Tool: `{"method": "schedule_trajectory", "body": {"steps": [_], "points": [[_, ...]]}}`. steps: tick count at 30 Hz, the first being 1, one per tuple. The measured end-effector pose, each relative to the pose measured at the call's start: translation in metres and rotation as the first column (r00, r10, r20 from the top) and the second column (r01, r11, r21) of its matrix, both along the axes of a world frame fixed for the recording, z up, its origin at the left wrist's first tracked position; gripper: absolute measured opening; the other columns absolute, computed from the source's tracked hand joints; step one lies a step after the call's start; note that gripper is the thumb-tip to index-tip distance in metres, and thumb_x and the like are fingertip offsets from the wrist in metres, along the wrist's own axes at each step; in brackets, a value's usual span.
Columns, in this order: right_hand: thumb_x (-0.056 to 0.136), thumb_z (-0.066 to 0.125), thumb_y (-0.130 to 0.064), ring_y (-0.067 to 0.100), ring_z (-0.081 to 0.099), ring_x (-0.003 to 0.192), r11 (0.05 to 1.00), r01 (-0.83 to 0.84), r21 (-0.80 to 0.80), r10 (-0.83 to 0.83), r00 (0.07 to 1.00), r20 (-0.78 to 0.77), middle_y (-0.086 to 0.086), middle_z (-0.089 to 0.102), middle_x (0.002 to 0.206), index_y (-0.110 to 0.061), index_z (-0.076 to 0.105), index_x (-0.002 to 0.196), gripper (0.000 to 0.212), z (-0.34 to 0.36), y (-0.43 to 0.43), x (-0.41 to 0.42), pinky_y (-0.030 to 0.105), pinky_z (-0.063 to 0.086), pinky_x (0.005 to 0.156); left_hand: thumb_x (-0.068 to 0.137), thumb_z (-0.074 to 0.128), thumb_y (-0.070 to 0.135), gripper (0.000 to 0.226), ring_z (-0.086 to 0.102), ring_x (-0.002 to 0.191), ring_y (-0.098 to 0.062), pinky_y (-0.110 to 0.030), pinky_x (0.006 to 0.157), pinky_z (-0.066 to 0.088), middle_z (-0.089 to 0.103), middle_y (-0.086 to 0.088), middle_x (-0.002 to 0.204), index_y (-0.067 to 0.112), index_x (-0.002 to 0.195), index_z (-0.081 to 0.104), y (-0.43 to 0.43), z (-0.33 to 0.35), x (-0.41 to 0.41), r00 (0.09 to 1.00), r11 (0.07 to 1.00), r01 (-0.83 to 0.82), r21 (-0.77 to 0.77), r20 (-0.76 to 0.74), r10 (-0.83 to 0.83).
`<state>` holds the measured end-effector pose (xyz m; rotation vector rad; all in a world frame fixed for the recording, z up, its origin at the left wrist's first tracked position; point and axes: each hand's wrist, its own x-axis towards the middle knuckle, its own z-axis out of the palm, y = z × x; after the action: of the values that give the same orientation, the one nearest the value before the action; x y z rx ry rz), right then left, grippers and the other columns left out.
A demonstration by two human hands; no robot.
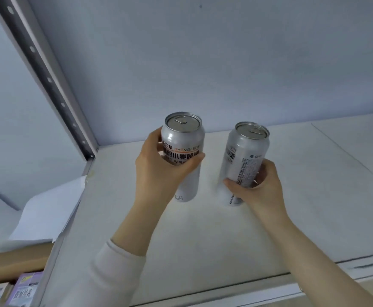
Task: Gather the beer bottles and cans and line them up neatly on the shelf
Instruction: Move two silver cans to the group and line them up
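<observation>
White shelf [291, 196] is sitting against a pale back wall, perforated metal upright [48, 80] at its left; loose paper [48, 209] and printed boxes [23, 289] are lying lower left, nothing blocking. Left hand [156, 173] is wrapping the left can [182, 151], right hand [263, 187] is wrapping the right can [244, 160], both grips clenched on upright silver cans, well apart, over the shelf; cannot tell if bases are touching it.

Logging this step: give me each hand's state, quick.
Left hand: closed around the left can.
Right hand: closed around the right can.
</observation>
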<state>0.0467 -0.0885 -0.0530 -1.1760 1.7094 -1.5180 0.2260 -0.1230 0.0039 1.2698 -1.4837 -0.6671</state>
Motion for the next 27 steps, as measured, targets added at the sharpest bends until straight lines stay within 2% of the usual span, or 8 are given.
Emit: {"method": "schedule_trajectory", "body": {"steps": [3, 5, 7, 10, 14, 19, 23, 27], "points": [[0.06, 0.083, -0.003, 0.0, 0.058, 0.084, 0.999, 0.04, -0.012, -0.039, 0.998, 0.053, -0.011, 0.057, 0.097, -0.017, 0.044, 0.107, 0.063, 0.01, 0.028, -0.047, 0.009, 0.051, 0.063, 0.053, 0.083, 0.04, 0.072, 0.055, 0.079, 0.011, -0.007, 0.067, 0.047, 0.061, 0.012, 0.095, 0.021, 0.116, 0.054, 0.009, 0.025, -0.036, 0.995, 0.993, 0.1, -0.066, -0.009, -0.101], [0.06, 0.081, 0.001, 0.0, 0.059, 0.082, 0.997, 0.074, -0.021, -0.072, 0.995, 0.063, -0.009, 0.058, 0.096, -0.016, 0.046, 0.105, 0.06, 0.015, 0.049, -0.086, 0.006, 0.05, 0.061, 0.05, 0.078, 0.047, 0.074, 0.058, 0.087, 0.005, -0.013, 0.071, 0.05, 0.063, 0.01, 0.1, 0.021, 0.116, 0.055, 0.018, 0.04, -0.071, 0.984, 0.979, 0.176, -0.104, -0.014, -0.178], [0.059, 0.081, 0.003, -0.003, 0.061, 0.076, 0.993, 0.113, -0.032, -0.111, 0.993, 0.046, -0.009, 0.06, 0.096, -0.021, 0.048, 0.099, 0.057, 0.019, 0.069, -0.13, 0.007, 0.05, 0.06, 0.05, 0.076, 0.05, 0.074, 0.06, 0.093, -0.002, -0.014, 0.071, 0.05, 0.064, 0.009, 0.102, 0.02, 0.114, 0.056, 0.028, 0.052, -0.113, 0.967, 0.959, 0.249, -0.133, -0.013, -0.253], [0.059, 0.081, 0.005, -0.01, 0.062, 0.069, 0.987, 0.153, -0.055, -0.152, 0.988, 0.023, -0.007, 0.063, 0.095, -0.029, 0.049, 0.09, 0.056, 0.02, 0.104, -0.198, 0.008, 0.051, 0.061, 0.049, 0.073, 0.055, 0.072, 0.061, 0.094, -0.005, -0.017, 0.071, 0.052, 0.066, 0.01, 0.1, 0.021, 0.111, 0.057, 0.045, 0.063, -0.186, 0.936, 0.926, 0.344, -0.159, -0.017, -0.351], [0.056, 0.081, 0.008, -0.005, 0.065, 0.073, 0.977, 0.19, -0.092, -0.189, 0.982, 0.022, -0.007, 0.067, 0.093, -0.027, 0.052, 0.091, 0.057, 0.021, 0.154, -0.301, 0.014, 0.054, 0.067, 0.049, 0.073, 0.053, 0.066, 0.063, 0.092, -0.004, -0.027, 0.075, 0.056, 0.068, 0.01, 0.095, 0.021, 0.106, 0.06, 0.077, 0.067, -0.294, 0.904, 0.895, 0.406, -0.185, -0.066, -0.423], [0.06, 0.076, 0.013, -0.007, 0.064, 0.072, 0.965, 0.242, -0.097, -0.242, 0.97, 0.009, -0.005, 0.066, 0.094, -0.022, 0.052, 0.094, 0.055, 0.025, 0.216, -0.417, 0.009, 0.051, 0.062, 0.049, 0.073, 0.054, 0.068, 0.063, 0.09, -0.006, -0.035, 0.077, 0.057, 0.067, 0.009, 0.092, 0.019, 0.106, 0.059, 0.119, 0.06, -0.427, 0.866, 0.865, 0.477, -0.155, -0.087, -0.493], [0.062, 0.076, 0.012, -0.006, 0.064, 0.071, 0.964, 0.255, -0.075, -0.255, 0.967, 0.007, -0.003, 0.066, 0.095, -0.025, 0.052, 0.094, 0.054, 0.023, 0.234, -0.491, 0.009, 0.051, 0.061, 0.052, 0.077, 0.05, 0.066, 0.062, 0.09, -0.006, -0.031, 0.078, 0.057, 0.067, 0.006, 0.095, 0.019, 0.107, 0.058, 0.131, 0.046, -0.509, 0.858, 0.857, 0.503, -0.111, -0.058, -0.511], [0.062, 0.077, 0.01, -0.006, 0.059, 0.057, 0.962, 0.264, -0.064, -0.265, 0.964, -0.009, -0.002, 0.064, 0.087, -0.024, 0.051, 0.091, 0.052, 0.011, 0.223, -0.551, 0.009, 0.045, 0.049, 0.057, 0.083, 0.039, 0.063, 0.06, 0.091, -0.005, -0.017, 0.075, 0.052, 0.065, 0.004, 0.1, 0.018, 0.111, 0.056, 0.118, 0.027, -0.571, 0.869, 0.868, 0.492, -0.064, -0.028, -0.494]]}}
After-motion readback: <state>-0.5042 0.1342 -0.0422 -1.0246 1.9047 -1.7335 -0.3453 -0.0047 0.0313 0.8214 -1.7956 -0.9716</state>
